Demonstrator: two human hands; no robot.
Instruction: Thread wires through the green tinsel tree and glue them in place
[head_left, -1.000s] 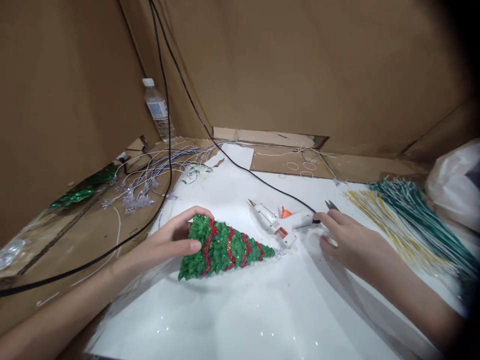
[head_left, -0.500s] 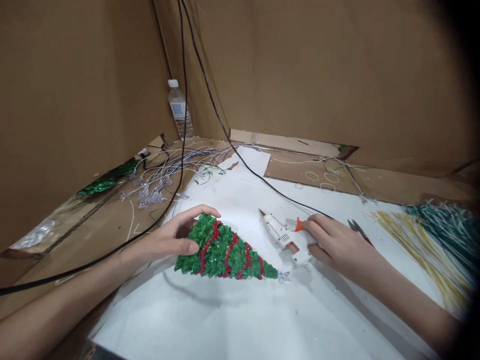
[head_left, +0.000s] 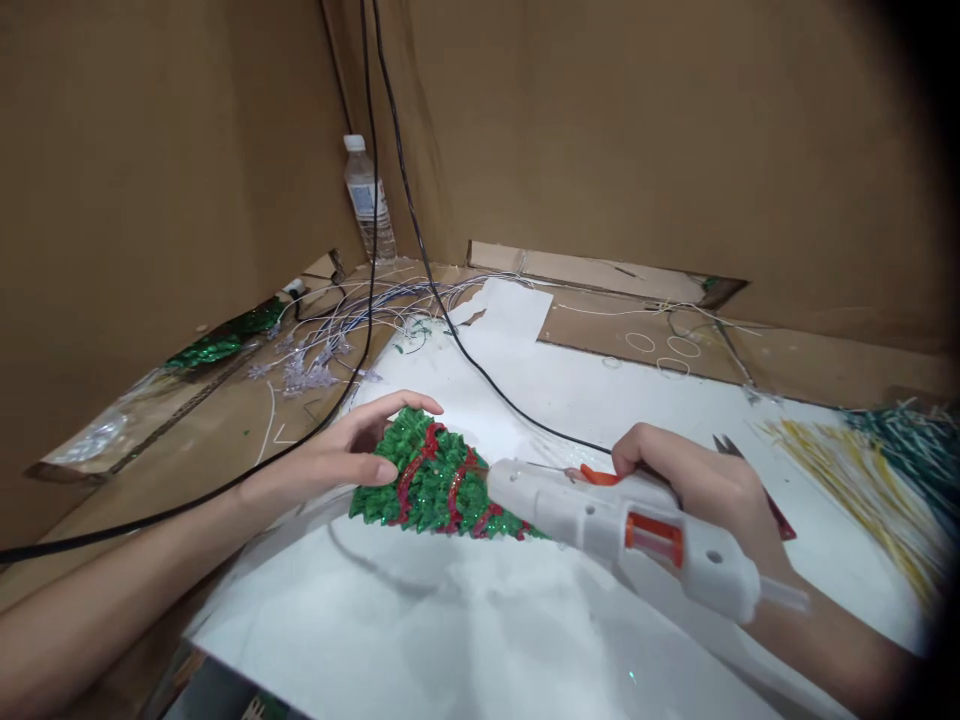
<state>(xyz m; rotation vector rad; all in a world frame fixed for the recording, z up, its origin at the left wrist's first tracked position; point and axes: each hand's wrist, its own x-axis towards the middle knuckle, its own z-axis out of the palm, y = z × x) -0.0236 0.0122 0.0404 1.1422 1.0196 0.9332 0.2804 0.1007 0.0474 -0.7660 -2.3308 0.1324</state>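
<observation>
A green glittery tree ornament (head_left: 420, 480) with red garlands lies tilted above the white sheet, its narrow end pointing right. My left hand (head_left: 352, 450) grips its wide end, with the thumb on top. In my right hand (head_left: 675, 465) is a white glue gun (head_left: 592, 515) with an orange trigger and a clear glue stick at its back. The gun's nozzle end is over the middle of the tree, beside a red garland. The gun hides part of the narrow end and the tip.
Black cords (head_left: 480, 370) hang down and cross the work area. Wires with clear stars (head_left: 307, 370) lie at the left, near a water bottle (head_left: 369, 205). Scissors (head_left: 776, 515) and yellow and white strands (head_left: 847, 480) lie at the right, beside green ones (head_left: 907, 450).
My right hand has lifted the glue gun off the sheet and brought its nozzle over to the tree. My left hand keeps its hold. The view has shifted slightly.
</observation>
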